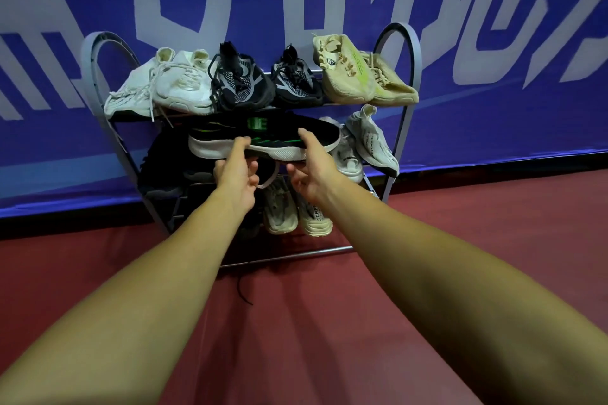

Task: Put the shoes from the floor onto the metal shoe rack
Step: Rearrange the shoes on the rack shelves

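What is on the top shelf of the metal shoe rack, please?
A white pair, a black-and-grey pair and a beige pair of shoes. Anything behind them is covered.

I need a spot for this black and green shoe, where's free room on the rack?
Top shelf is packed edge to edge. Bare patch: bottom shelf, between the beige pair and the rack's right leg. One level up, the gap between dark shoes and white shoes is hidden behind the black and green shoe.

Matt grey metal shoe rack (pixel 415 52), knit-mesh black sneaker (pixel 263 135) with a smooth white rubbery sole, floor (pixel 329 322) matt dark red.
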